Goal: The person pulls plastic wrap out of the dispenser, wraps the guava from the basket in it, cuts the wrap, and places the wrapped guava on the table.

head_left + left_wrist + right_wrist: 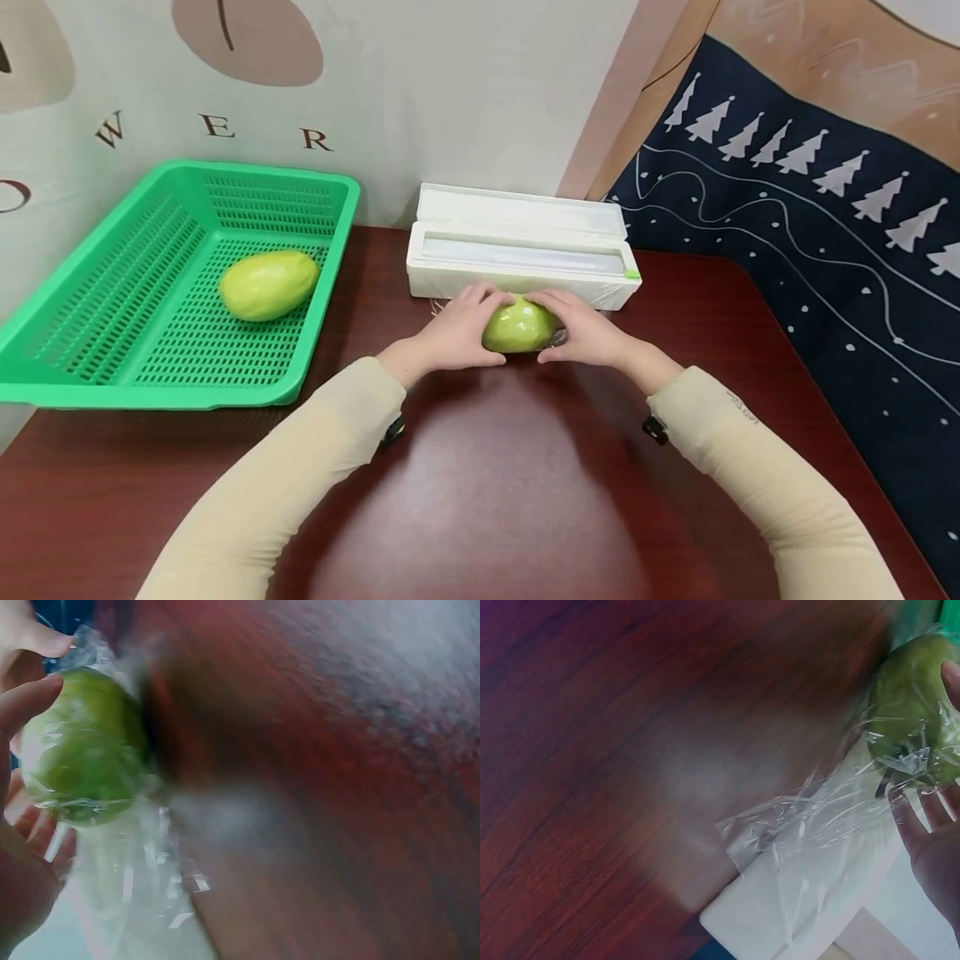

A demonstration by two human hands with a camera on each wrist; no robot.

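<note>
A green oval fruit (519, 325) with a dark stem is held between both hands, partly wrapped in clear plastic film. My left hand (467, 327) grips its left side, thumb low and fingers over the top. On the right side, my right hand (588, 330) holds it the same way. In the left wrist view the plastic film (127, 862) clings to the fruit and trails toward a white surface. The right wrist view shows loose film (802, 825) hanging past the stem end. Right behind the hands stands a white cling film box (517, 279), its lid raised.
A green plastic basket (318, 333) stands at the left, holding a yellow-green fruit (268, 286) with a stem. The dark red-brown table (480, 500) stretches toward me. Behind it hang a pale printed cloth (450, 100) and, at right, a navy cloth (825, 242) with white trees.
</note>
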